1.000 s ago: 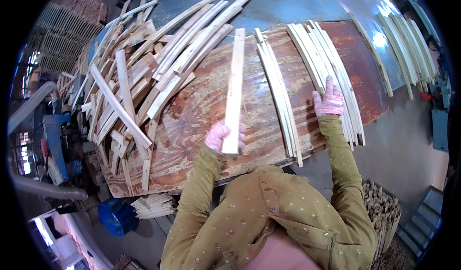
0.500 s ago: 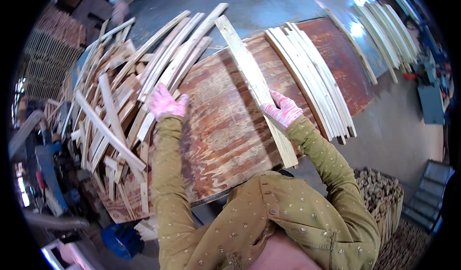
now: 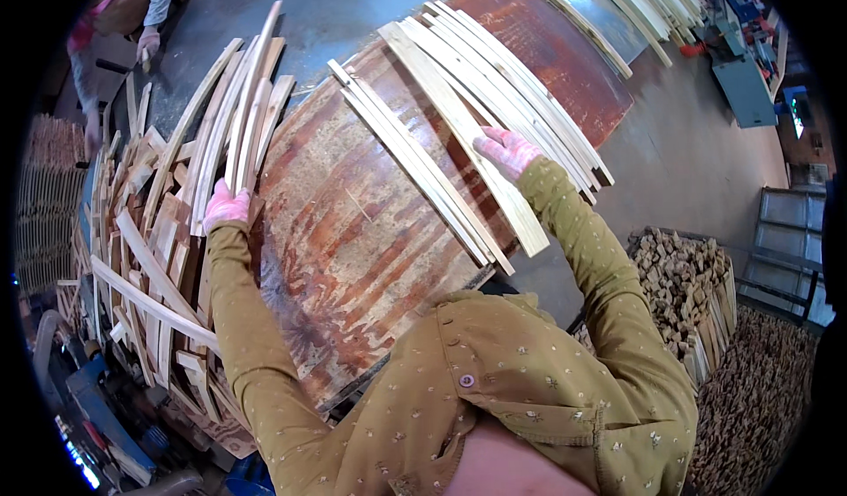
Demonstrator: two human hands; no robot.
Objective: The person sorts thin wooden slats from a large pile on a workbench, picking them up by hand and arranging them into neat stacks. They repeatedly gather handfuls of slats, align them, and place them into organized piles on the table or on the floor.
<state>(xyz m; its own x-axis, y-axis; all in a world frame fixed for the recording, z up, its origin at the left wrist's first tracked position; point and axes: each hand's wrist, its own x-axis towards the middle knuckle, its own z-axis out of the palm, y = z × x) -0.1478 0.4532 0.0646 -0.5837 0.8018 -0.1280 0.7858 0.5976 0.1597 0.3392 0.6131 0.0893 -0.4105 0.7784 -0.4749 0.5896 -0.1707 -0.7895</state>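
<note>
My left hand (image 3: 228,207), in a pink and white glove, is closed on the near end of a long pale wooden strip (image 3: 256,95) at the right side of a heap of wood. My right hand (image 3: 509,152), gloved alike, grips a wider wooden strip (image 3: 441,95) by its right edge, just left of a row of pale strips (image 3: 520,95). Left of that wider piece, narrow strips (image 3: 410,161) lie side by side on the worn reddish-brown board (image 3: 344,223). The fingertips of my left hand are partly hidden.
A tangled heap of wood pieces (image 3: 159,258) covers the left side. Beyond it shows another person's gloved hand (image 3: 148,44). More strips (image 3: 631,2) lie at the far right. Stacked short wood pieces (image 3: 679,275) stand right of my right arm.
My left hand has gone from open beside the heap to closed on a strip. My right hand's strip is now nearer the row. Narrow strips now lie mid-board. The view has shifted.
</note>
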